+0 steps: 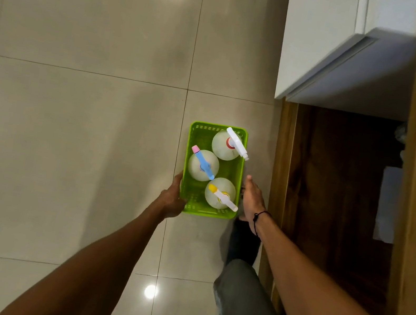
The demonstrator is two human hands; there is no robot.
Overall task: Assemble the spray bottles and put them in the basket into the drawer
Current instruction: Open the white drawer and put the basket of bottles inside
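Note:
A bright green basket stands on the tiled floor and holds three clear spray bottles with their heads fitted. One has a white and red head, one a blue and pink head, one a white and yellow head. My left hand grips the basket's near left wall. My right hand is beside the right wall, fingers stretched out, and whether it touches the basket is unclear. To the right an open wooden drawer shows a dark brown bottom.
A white cabinet front and a grey ledge rise above the drawer. White items lie at the drawer's far right side. My leg in grey trousers and dark sock stands between basket and drawer. Glossy tiles spread to the left.

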